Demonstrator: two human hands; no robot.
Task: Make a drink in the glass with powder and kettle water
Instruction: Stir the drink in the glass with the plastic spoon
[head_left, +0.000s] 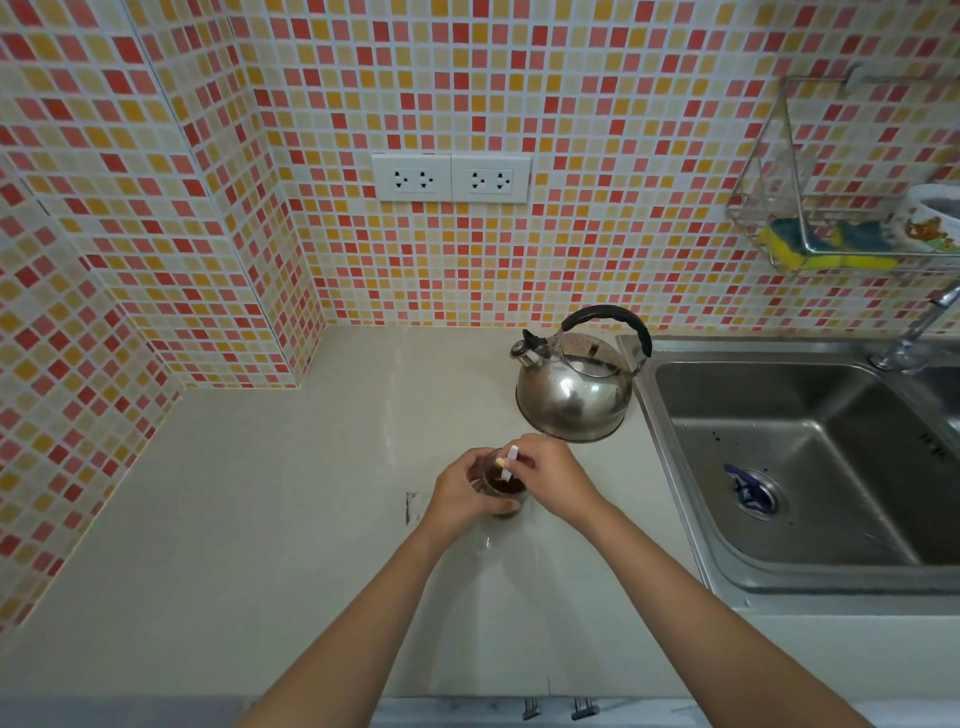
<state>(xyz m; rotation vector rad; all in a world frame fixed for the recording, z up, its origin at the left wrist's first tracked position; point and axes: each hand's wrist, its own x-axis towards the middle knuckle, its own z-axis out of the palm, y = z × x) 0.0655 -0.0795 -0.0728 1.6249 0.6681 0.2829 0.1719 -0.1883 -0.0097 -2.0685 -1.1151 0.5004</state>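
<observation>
A clear glass (503, 488) stands on the pale counter (291, 519), with dark brown drink inside. My left hand (460, 493) wraps around its left side. My right hand (553, 478) is over the rim, pinching a thin white stick-like stirrer (510, 461) that dips into the glass. A steel kettle (576, 387) with a black handle stands just behind, apart from both hands, its spout pointing left.
A steel sink (810, 467) with a blue item at its drain lies to the right, with a tap (919, 332) behind it. A wire rack (831, 249) holding sponges hangs on the tiled wall. Two socket plates (451, 177) sit above the counter.
</observation>
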